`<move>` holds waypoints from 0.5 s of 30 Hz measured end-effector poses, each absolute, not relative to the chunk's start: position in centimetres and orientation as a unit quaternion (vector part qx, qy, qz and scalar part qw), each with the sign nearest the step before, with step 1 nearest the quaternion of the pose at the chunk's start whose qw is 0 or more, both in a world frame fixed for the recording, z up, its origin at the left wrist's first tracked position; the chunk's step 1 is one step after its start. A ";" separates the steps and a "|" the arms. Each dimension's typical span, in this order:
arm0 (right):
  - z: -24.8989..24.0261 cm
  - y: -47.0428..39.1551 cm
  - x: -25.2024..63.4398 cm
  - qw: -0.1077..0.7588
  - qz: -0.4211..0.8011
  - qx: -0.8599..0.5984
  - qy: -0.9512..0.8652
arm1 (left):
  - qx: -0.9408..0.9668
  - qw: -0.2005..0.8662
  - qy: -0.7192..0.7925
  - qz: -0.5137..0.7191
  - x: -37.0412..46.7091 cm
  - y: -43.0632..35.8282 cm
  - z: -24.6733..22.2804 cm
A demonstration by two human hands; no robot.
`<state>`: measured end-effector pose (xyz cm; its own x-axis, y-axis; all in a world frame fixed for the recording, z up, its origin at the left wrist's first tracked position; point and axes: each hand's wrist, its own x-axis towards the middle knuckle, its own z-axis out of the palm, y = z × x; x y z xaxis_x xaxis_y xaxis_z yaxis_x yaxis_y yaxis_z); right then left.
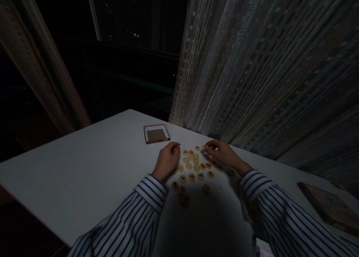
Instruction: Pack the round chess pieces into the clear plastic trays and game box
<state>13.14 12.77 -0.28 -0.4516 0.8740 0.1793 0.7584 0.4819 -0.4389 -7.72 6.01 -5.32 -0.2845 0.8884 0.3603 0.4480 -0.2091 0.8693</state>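
Note:
Round wooden pieces (192, 177) with black or red characters lie spread on the white table (92, 156) between my hands; several show a blank face. My right hand (223, 152), at the right of the group, pinches a black-marked piece (205, 147) between thumb and fingertips. My left hand (168, 159) rests on its side at the left edge of the group, its fingers curled inward; whether they hold anything is hidden. A blank piece (180, 168) lies close beside its palm. Nearer to me, a few dark-marked pieces (174, 186) sit in shadow.
An open shallow box (157, 134) stands beyond my left hand. Another flat box (331, 204) lies at the right, past my right sleeve. A phone-like object (263, 247) shows at the bottom edge. A patterned curtain (238, 62) hangs along the table's far right side.

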 end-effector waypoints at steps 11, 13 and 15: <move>-1.9 12.6 12.9 0.149 0.121 -0.509 -0.839 | 0.565 0.181 0.620 0.513 -7.9 5.9 -5.1; -1.9 12.7 12.7 0.116 0.095 -0.521 -0.840 | 0.573 0.174 0.623 0.504 -8.0 6.0 -5.3; -2.0 12.9 12.5 0.100 0.086 -0.525 -0.841 | 0.583 0.164 0.623 0.495 -8.0 6.0 -5.5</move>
<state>12.47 12.87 -1.98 -0.4288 0.9000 0.0784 0.8656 0.4342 -0.2494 -7.98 6.03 -5.53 -0.2664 0.8888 0.3729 0.5638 -0.1701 0.8082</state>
